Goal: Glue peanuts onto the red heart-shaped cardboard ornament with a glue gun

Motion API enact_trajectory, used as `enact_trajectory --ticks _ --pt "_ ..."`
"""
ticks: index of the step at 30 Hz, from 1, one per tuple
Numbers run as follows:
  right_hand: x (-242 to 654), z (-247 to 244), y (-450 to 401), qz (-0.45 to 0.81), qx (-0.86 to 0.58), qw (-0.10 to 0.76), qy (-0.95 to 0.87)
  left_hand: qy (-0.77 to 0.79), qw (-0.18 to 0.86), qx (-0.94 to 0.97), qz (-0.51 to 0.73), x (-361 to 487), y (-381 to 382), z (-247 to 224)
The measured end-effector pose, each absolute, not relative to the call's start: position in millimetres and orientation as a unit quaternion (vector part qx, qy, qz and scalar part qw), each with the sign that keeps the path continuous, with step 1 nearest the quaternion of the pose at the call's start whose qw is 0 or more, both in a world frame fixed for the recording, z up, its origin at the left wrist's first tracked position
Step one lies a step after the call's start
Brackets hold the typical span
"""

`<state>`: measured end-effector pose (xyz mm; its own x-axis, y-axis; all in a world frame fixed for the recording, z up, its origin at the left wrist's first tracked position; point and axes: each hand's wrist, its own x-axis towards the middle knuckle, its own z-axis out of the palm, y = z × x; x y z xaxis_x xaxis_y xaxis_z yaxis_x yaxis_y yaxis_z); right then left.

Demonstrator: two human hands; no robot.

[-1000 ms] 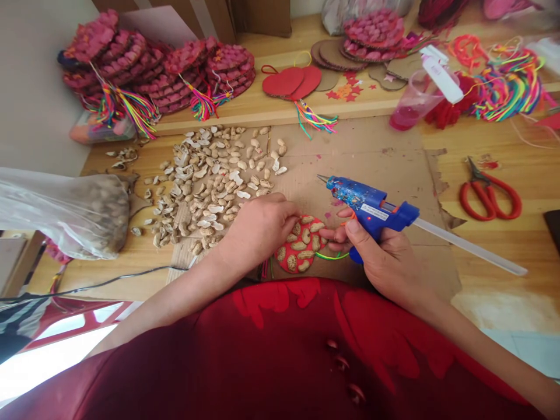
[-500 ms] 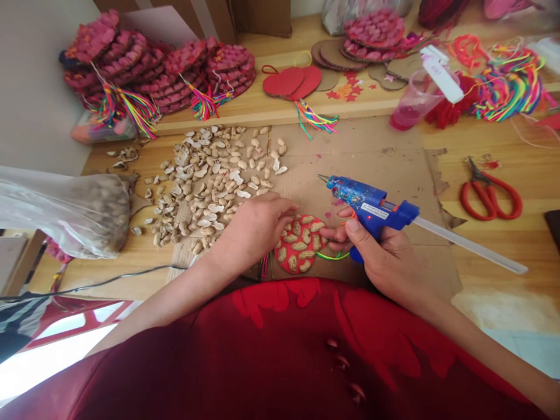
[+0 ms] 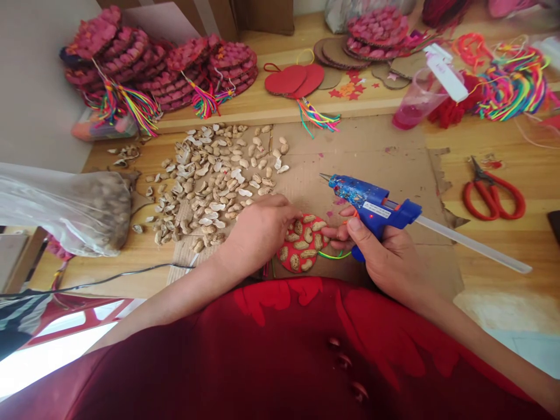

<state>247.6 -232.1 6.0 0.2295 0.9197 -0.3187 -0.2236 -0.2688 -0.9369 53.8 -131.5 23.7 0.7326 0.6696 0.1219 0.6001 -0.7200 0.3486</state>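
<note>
My right hand (image 3: 380, 251) is wrapped round the handle of a blue hot glue gun (image 3: 356, 192), its metal nozzle pointing left and a long clear glue stick (image 3: 475, 245) poking out of its back. Fingers of that hand also reach the right edge of a red disc (image 3: 292, 246) covered with peanut shells. Over the disc's upper left edge, my left hand (image 3: 262, 230) has its fingers curled and drawn together; their tips and whatever they hold are hidden. A green cord (image 3: 333, 255) runs out from the disc's right side.
Many peanut shells (image 3: 210, 175) lie on a cardboard sheet (image 3: 301, 175). To the left is a plastic bag (image 3: 105, 216); to the right, red-handled scissors (image 3: 494, 195). Behind stand stacked pink discs (image 3: 231, 64), red discs (image 3: 286, 80), a cup (image 3: 413, 105) and coloured tassels (image 3: 511, 87).
My left hand has shifted slightly across the top of the disc, its fingers a little more gathered. The view has moved slightly; the glue gun stays in my right hand.
</note>
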Motion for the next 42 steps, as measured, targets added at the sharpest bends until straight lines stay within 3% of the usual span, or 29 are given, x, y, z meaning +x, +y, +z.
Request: enact_trajectory --ticks 19,42 --pt "248.1 2.5 -231.7 0.54 -0.569 0.538 -0.308 0.346 0.182 0.915 0.104 49.4 -137.5 28.1" --pt "247.0 3.9 -232.1 0.533 -0.58 0.53 -0.315 0.325 0.153 0.928 0.099 52.0 -136.3 22.0"
